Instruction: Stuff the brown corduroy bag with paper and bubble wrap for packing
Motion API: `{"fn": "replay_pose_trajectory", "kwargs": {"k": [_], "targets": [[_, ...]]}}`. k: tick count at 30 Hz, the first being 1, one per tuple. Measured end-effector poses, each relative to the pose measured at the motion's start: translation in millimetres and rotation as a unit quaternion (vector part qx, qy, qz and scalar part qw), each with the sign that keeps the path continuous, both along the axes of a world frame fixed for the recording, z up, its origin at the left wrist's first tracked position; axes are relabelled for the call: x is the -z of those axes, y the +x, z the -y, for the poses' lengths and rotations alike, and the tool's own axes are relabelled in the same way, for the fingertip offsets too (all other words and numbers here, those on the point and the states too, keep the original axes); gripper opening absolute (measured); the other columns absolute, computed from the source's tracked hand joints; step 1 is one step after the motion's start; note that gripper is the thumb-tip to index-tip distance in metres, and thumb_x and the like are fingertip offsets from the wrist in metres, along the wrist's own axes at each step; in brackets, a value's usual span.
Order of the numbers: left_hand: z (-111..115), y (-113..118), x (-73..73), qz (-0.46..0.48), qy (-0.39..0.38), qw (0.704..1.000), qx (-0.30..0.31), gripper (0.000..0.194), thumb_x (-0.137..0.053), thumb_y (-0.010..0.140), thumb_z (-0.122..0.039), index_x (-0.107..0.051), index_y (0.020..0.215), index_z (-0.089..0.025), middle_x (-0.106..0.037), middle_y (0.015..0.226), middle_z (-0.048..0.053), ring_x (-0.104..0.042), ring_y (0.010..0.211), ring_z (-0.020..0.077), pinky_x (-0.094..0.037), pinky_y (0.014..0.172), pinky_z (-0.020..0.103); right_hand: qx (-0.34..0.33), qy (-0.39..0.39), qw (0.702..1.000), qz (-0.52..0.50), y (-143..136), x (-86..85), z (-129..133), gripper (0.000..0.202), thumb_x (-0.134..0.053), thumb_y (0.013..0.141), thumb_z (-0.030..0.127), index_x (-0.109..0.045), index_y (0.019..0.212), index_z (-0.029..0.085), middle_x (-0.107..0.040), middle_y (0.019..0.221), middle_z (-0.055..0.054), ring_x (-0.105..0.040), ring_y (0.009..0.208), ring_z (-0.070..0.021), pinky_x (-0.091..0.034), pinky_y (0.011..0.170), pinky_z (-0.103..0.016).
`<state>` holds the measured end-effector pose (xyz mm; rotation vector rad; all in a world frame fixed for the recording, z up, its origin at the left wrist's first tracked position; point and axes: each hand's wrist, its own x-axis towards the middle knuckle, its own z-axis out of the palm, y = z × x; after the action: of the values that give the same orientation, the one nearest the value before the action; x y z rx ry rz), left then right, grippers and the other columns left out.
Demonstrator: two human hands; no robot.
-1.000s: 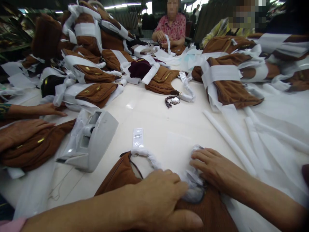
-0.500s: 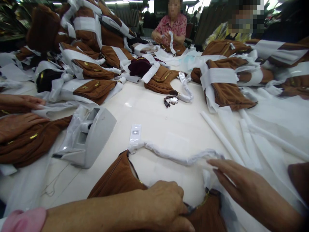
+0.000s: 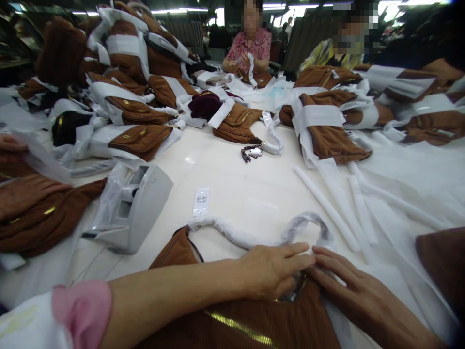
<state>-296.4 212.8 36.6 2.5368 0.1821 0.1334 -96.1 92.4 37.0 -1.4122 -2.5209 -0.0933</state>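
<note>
While both hands, left hand [image 3: 271,271] and right hand [image 3: 348,291], lay flat with fingers extended, holding nothing, on the brown bag [image 3: 232,315], its wrapped handle [image 3: 254,237] arched at twelve o'clock: smoothing step; next move likely called for a firmer press.

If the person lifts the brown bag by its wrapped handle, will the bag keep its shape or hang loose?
The brown bag would probably sag: its fabric lies flat and creased under the left hand and right hand. The wrapped handle looks floppy, curving unevenly on the table. Its white wrapping may slip a little.
</note>
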Motion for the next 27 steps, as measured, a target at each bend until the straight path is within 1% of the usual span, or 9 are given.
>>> {"fn": "replay_pose_trajectory", "kwargs": {"k": [2, 4, 6, 8, 12, 16, 19, 21, 27], "targets": [[-7.0, 14.7, 1.7, -0.019, 0.023, 0.999, 0.037, 0.041, -0.042, 0.083, -0.028, -0.035, 0.123, -0.02, -0.055, 0.109, 0.007, -0.053, 0.095, 0.0196, -0.047, 0.075, 0.031, -0.003, 0.022, 1.0, 0.002, 3.8, 1.2, 4.3, 0.039, -0.039, 0.083, 0.008, -0.048, 0.12, 0.014, -0.051, 0.121, -0.014, -0.035, 0.122, -0.0232, -0.046, 0.09, -0.032], [-12.6, 25.3, 3.2, -0.027, 0.041, 0.997, 0.059, 0.03, -0.042, 0.083, -0.033, -0.048, 0.11, -0.021, -0.059, 0.093, 0.005, -0.055, 0.085, 0.0194, -0.047, 0.071, 0.031, 0.003, 0.035, 0.999, 0.006, 5.9, 2.3, 7.9, 0.038, -0.038, 0.083, 0.008, -0.048, 0.12, 0.014, -0.051, 0.121, -0.014, -0.035, 0.122, -0.0229, -0.046, 0.09, -0.032], [-15.2, 30.7, 4.0, -0.002, 0.052, 0.995, 0.08, 0.021, -0.046, 0.081, -0.032, -0.056, 0.095, -0.02, -0.058, 0.094, 0.005, -0.054, 0.087, 0.0185, -0.045, 0.074, 0.029, 0.007, 0.039, 0.999, 0.003, 6.3, 3.7, 9.6, 0.039, -0.036, 0.084, 0.008, -0.048, 0.12, 0.014, -0.051, 0.121, -0.013, -0.035, 0.122, -0.0223, -0.046, 0.09, -0.031], [-14.8, 32.3, 4.4, -0.007, 0.052, 0.995, 0.084, 0.017, -0.048, 0.079, -0.028, -0.057, 0.088, -0.018, -0.06, 0.089, 0.005, -0.055, 0.083, 0.0176, -0.045, 0.073, 0.027, 0.013, 0.031, 0.999, -0.005, 5.9, 5.8, 9.4, 0.039, -0.035, 0.085, 0.008, -0.048, 0.121, 0.016, -0.051, 0.122, -0.012, -0.035, 0.122, -0.0219, -0.046, 0.09, -0.031], [-13.3, 33.0, 3.1, -0.063, 0.097, 0.991, 0.073, 0.018, -0.042, 0.083, -0.03, -0.054, 0.088, -0.017, -0.062, 0.075, 0.004, -0.056, 0.071, 0.0199, -0.043, 0.07, 0.036, 0.021, 0.034, 0.999, -0.012, 4.5, 8.8, 4.5, 0.039, -0.033, 0.086, 0.009, -0.048, 0.121, 0.019, -0.053, 0.119, -0.009, -0.038, 0.12, -0.0207, -0.047, 0.089, -0.03], [-20.7, 29.0, -6.8, -0.017, 0.178, 0.972, 0.152, 0.009, -0.047, 0.084, -0.025, -0.054, 0.08, -0.02, -0.062, 0.084, 0.001, -0.051, 0.081, 0.021, -0.035, 0.079, 0.041, -0.012, 0.046, 0.998, 0.041, 2.1, 4.9, -4.7, 0.037, -0.031, 0.085, 0.008, -0.056, 0.111, 0.017, -0.06, 0.108, -0.011, -0.045, 0.115, -0.0216, -0.051, 0.083, -0.03], [-29.1, 9.2, -20.8, -0.042, 0.186, 0.953, 0.237, 0.006, -0.054, 0.081, -0.023, -0.054, 0.076, -0.02, -0.061, 0.075, -0.001, -0.049, 0.076, 0.0184, -0.036, 0.071, 0.033, -0.045, 0.07, 0.994, 0.072, 1.4, 0.7, -10.0, 0.038, -0.027, 0.084, 0.008, -0.06, 0.102, 0.015, -0.063, 0.101, -0.011, -0.053, 0.106, -0.0225, -0.054, 0.077, -0.031], [-34.5, -13.2, -31.6, -0.078, 0.174, 0.949, 0.252, 0.009, -0.055, 0.08, -0.023, -0.052, 0.073, -0.02, -0.059, 0.07, -0.001, -0.048, 0.07, 0.0158, -0.035, 0.063, 0.029, -0.055, 0.075, 0.992, 0.08, 3.5, 1.1, -11.1, 0.038, -0.027, 0.084, 0.008, -0.06, 0.102, 0.015, -0.063, 0.101, -0.011, -0.054, 0.104, -0.022, -0.055, 0.074, -0.03], [-44.9, -73.4, -50.8, -0.118, 0.194, 0.959, 0.17, 0.01, -0.054, 0.082, -0.019, -0.051, 0.073, -0.018, -0.056, 0.069, 0.0, -0.047, 0.066, 0.0138, -0.035, 0.06, 0.028, -0.093, 0.073, 0.991, 0.068, 25.5, 15.5, -13.2, 0.039, -0.031, 0.081, 0.007, -0.054, 0.111, 0.014, -0.058, 0.112, -0.01, -0.046, 0.113, -0.0185, -0.052, 0.077, -0.026]]}}
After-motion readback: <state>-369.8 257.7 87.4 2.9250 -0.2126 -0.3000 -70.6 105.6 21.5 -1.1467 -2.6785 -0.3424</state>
